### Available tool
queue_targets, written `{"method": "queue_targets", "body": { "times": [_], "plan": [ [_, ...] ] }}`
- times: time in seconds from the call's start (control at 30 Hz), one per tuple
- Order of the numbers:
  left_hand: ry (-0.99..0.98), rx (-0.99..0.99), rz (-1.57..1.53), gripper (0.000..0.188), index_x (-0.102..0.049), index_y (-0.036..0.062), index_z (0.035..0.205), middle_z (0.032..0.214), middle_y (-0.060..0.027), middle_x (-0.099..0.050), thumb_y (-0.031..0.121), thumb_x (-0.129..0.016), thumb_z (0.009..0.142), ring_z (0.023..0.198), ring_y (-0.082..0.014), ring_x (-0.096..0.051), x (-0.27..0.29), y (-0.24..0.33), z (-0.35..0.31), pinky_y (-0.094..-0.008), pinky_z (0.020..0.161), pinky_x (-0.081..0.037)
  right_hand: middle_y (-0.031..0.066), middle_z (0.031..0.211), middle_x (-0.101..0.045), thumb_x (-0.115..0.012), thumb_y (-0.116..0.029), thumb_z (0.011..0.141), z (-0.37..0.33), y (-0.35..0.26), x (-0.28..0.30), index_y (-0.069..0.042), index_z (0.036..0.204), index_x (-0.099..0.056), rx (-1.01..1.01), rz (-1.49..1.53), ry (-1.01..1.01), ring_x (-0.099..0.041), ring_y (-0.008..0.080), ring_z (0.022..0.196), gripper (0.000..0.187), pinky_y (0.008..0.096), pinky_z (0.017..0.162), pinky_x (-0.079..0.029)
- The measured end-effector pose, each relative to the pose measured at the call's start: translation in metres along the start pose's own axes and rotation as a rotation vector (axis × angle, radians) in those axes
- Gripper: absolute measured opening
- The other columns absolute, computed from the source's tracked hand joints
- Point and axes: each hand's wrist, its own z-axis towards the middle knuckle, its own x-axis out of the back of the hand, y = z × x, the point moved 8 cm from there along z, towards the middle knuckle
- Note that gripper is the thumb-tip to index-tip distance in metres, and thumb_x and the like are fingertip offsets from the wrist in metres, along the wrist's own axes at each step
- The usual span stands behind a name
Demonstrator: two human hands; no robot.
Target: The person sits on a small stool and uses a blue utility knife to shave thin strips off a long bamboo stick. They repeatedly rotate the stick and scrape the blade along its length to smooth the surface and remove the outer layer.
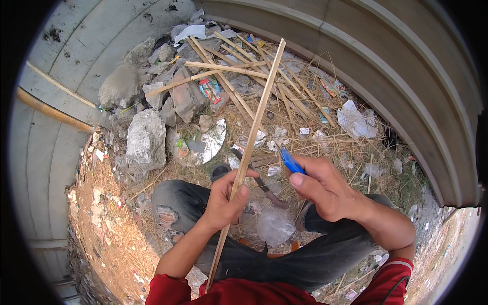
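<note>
My left hand [227, 200] is wrapped round a long, thin bamboo strip [261, 109]. The strip runs slanting from near my waist up past the hand, its far end over the ground ahead. To the right of it, my right hand [325, 188] grips a blue utility knife [291, 161]. Its narrow blade points up and left toward the strip, with a gap between them. Below both hands, a curved tool with a dark blade and a brownish handle [274, 197] lies on the ground between my legs.
More bamboo strips [300, 101] lie in a loose pile ahead. Broken concrete chunks [146, 137] are heaped at the left. A corrugated metal wall [391, 66] curves along the right, and pale panels [46, 178] stand on the left. Plastic scraps [354, 120] and dry grass litter the ground.
</note>
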Motion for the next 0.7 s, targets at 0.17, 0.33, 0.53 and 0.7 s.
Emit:
{"method": "queue_targets", "body": {
  "times": [0.17,0.33,0.53,0.7],
  "plan": [
    [-0.026,-0.042,0.069,0.056,-0.051,-0.0012,0.136,0.069,0.0057,-0.052,0.036,-0.067,0.098,0.048,-0.0001,-0.040,-0.002,0.007,-0.001,-0.0197,0.044,-0.028,0.0229,0.062,-0.061,-0.062,-0.030,0.097,0.007,0.039,-0.051,0.003,0.097,-0.058,-0.077,-0.497,-0.262,-0.064,0.0457,0.063,0.032,0.0543,0.060,-0.049],
    [-0.048,-0.029,0.111,0.052,-0.051,0.0002,0.139,0.100,0.0001,-0.065,0.021,-0.071,0.096,0.087,-0.0041,-0.059,-0.005,0.010,-0.005,-0.0216,0.076,-0.048,0.0224,0.061,-0.061,-0.062,-0.030,0.096,0.009,0.042,-0.054,0.001,0.102,-0.059,-0.099,-0.491,-0.277,-0.063,0.0453,0.060,0.032,0.0535,0.059,-0.050],
    [-0.063,-0.049,0.123,0.051,-0.050,0.0000,0.141,0.110,-0.0018,-0.066,0.016,-0.071,0.096,0.096,-0.0054,-0.060,-0.007,0.007,-0.003,-0.0228,0.083,-0.050,0.0235,0.064,-0.062,-0.061,-0.030,0.097,0.013,0.041,-0.049,-0.001,0.110,-0.060,-0.047,-0.483,-0.260,-0.064,0.0455,0.062,0.033,0.0533,0.060,-0.052],
    [0.019,-0.023,0.242,0.048,-0.053,-0.0002,0.139,0.108,-0.0027,-0.068,0.017,-0.068,0.098,0.095,-0.0050,-0.059,-0.004,-0.002,-0.002,-0.0234,0.084,-0.049,0.0242,0.066,-0.063,-0.060,-0.030,0.097,0.014,0.046,-0.049,0.000,0.110,-0.059,-0.074,-0.526,-0.287,-0.065,0.0464,0.065,0.033,0.0548,0.062,-0.052]
  ]
}}
